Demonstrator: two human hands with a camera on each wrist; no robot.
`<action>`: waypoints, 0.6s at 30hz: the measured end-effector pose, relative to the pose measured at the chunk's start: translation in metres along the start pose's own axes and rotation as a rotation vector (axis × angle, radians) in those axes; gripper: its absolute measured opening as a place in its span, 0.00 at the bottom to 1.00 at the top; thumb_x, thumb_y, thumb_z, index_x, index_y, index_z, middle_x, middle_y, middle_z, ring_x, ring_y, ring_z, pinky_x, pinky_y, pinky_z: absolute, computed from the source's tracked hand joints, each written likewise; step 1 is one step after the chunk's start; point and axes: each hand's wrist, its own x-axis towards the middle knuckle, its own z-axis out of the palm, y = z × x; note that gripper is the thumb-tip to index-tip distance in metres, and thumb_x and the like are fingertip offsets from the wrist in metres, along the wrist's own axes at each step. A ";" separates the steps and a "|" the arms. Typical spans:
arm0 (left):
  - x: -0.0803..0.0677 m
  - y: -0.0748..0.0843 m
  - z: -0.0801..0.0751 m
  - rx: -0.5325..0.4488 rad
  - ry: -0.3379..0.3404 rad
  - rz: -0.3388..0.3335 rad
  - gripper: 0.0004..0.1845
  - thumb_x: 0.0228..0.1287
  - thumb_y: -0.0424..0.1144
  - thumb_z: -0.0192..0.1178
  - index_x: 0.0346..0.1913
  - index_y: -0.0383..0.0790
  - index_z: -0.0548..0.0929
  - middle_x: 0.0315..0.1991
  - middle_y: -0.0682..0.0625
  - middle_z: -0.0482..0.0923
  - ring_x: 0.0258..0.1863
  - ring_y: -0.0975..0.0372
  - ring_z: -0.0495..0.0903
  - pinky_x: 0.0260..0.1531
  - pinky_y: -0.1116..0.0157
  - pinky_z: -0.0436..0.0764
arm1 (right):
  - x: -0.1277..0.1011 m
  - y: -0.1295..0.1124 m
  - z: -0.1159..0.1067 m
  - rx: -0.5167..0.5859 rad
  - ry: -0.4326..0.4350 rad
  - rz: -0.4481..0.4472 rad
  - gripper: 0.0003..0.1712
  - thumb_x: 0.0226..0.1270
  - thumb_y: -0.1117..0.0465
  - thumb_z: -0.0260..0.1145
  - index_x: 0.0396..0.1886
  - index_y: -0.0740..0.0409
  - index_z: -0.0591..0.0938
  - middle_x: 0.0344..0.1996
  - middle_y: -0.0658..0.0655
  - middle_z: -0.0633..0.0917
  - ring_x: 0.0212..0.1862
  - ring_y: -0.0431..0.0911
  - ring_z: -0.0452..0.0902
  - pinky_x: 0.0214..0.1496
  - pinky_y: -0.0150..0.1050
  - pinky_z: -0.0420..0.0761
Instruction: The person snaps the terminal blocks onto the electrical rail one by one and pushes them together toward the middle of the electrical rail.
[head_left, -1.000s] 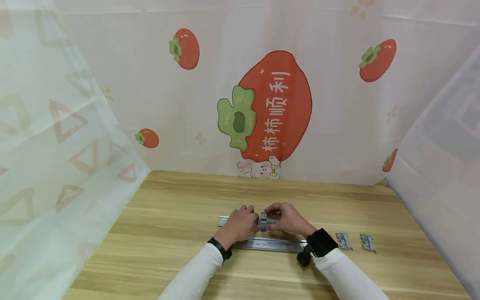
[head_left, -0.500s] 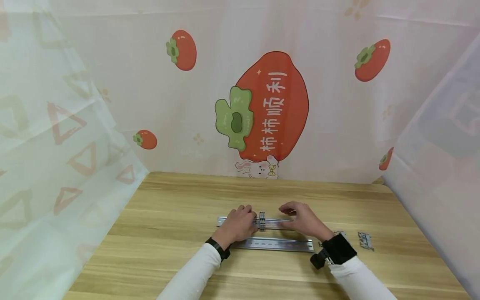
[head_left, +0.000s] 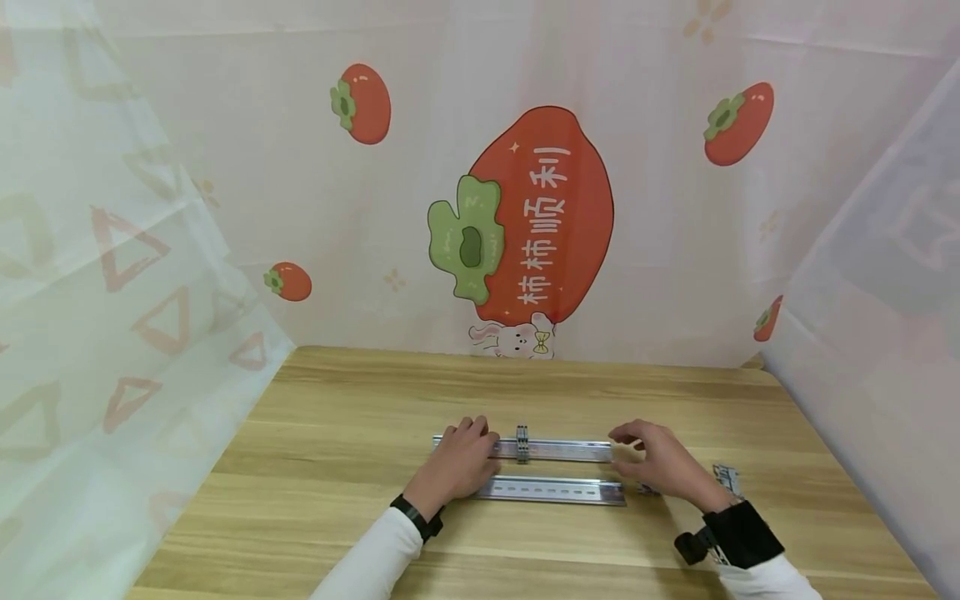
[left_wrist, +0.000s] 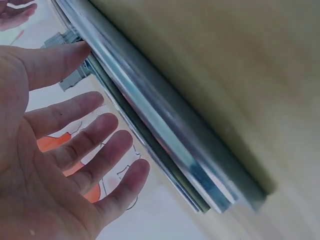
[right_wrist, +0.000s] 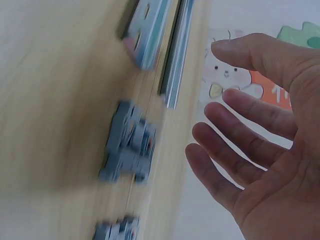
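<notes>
Head view: grey terminal blocks (head_left: 522, 444) sit across the far rail (head_left: 572, 451). Left wrist view: the left hand (left_wrist: 47, 180) is spread, gripping nothing; a bump could shift the far rail. Right wrist view: the right hand (right_wrist: 285, 170) is empty, fingers parted; a low sweep could displace the loose block (right_wrist: 131, 142).

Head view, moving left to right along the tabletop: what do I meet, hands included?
Left hand → grey block stack sitting across the far metal rail → right hand → the rightmost loose grey block. Another block, partly hidden by the right hand, is left out.
</notes>
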 end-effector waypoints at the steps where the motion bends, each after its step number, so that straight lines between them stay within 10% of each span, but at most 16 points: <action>1: -0.002 0.000 0.000 0.001 0.008 0.007 0.18 0.62 0.50 0.60 0.49 0.44 0.81 0.42 0.51 0.70 0.43 0.57 0.70 0.43 0.52 0.73 | -0.003 0.002 -0.002 -0.007 0.003 0.004 0.24 0.54 0.60 0.72 0.51 0.61 0.79 0.46 0.57 0.80 0.48 0.53 0.76 0.48 0.47 0.76; 18: -0.018 0.024 -0.001 -0.009 -0.054 0.044 0.23 0.59 0.60 0.59 0.49 0.48 0.81 0.45 0.54 0.72 0.48 0.58 0.71 0.46 0.55 0.74 | -0.032 0.013 -0.016 -0.142 -0.171 0.049 0.39 0.41 0.59 0.79 0.57 0.63 0.75 0.53 0.61 0.74 0.55 0.57 0.70 0.52 0.55 0.73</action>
